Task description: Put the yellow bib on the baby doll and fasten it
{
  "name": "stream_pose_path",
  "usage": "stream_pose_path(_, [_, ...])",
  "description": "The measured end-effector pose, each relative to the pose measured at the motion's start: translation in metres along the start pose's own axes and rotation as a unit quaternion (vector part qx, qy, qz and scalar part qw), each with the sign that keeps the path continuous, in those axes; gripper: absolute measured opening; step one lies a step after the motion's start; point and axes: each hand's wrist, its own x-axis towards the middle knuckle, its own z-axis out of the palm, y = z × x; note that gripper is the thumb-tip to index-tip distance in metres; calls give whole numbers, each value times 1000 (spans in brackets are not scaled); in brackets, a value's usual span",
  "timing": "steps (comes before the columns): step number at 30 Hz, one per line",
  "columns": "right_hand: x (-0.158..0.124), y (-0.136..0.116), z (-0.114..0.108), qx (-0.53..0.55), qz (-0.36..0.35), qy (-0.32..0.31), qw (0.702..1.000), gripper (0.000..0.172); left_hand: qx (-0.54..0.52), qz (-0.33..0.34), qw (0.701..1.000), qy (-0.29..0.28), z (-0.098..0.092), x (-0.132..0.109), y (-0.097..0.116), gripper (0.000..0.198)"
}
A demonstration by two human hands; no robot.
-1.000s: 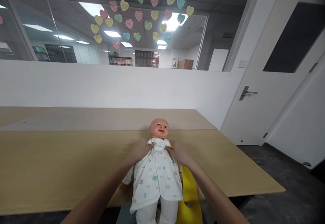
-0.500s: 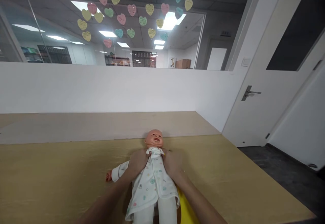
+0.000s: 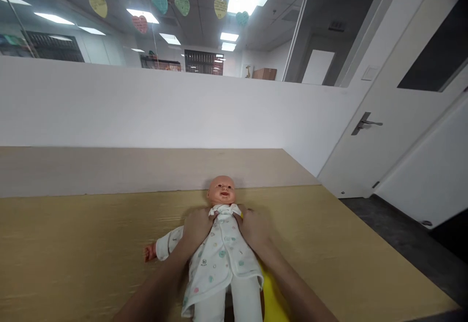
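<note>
Centrally, a baby doll [image 3: 221, 191] lies face up on a pale wooden worktop [image 3: 73, 249], its head just beyond both hands and close to the worktop's far seam, where a lighter board [image 3: 109, 171] meets the wall. Left hand [image 3: 195, 229]: closed on the front of a white printed gown [image 3: 223, 258], at the doll's chest, just below and to the left of the collar. Right hand [image 3: 254, 227]: closed on the opposite front edge of the gown, level with the left hand and just right of the collar. Between the two hands, the gown's gathered neckline [image 3: 224, 210] sits directly beneath the doll's chin. Left of the left hand, a gown sleeve [image 3: 168, 241] extends outward along the worktop, ending in the doll's small bare hand [image 3: 149, 252], which touches neither of the person's hands. Toward the viewer from both hands, the doll's legs, covered in white leggings [image 3: 230, 302], run to the lower frame edge. Below the right hand, a bright yellow item [image 3: 273, 297] lies partly under the doll's right side; its material cannot be determined. Beyond the hands, a white wall [image 3: 153, 107] rises behind the worktop, with a white door [image 3: 365, 161] to the right.
</note>
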Motion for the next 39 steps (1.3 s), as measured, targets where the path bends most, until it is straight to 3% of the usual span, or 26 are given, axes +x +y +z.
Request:
stream_pose_path(8, [-34,53,-20,120,58,-62,989,54,-17,-17,1000,-1,0,0,-6,51])
stream_pose_path(15, [-72,57,-14,135,94,-57,985,54,-20,29,992,120,1,-9,-11,43])
stream_pose_path(22, [-62,62,-23,-2,115,-4,993,58,-100,143,960,218,6,-16,-19,34])
stream_pose_path(27, [-47,67,-26,-131,119,22,984,44,-134,186,936,269,12,-13,-20,28])
stream_pose_path(34, [-34,64,-12,-161,140,57,975,34,-192,203,914,295,18,-13,-25,26])
stream_pose_path(39, [-39,62,-8,-145,122,73,979,45,-214,204,908,298,19,-14,-27,28])
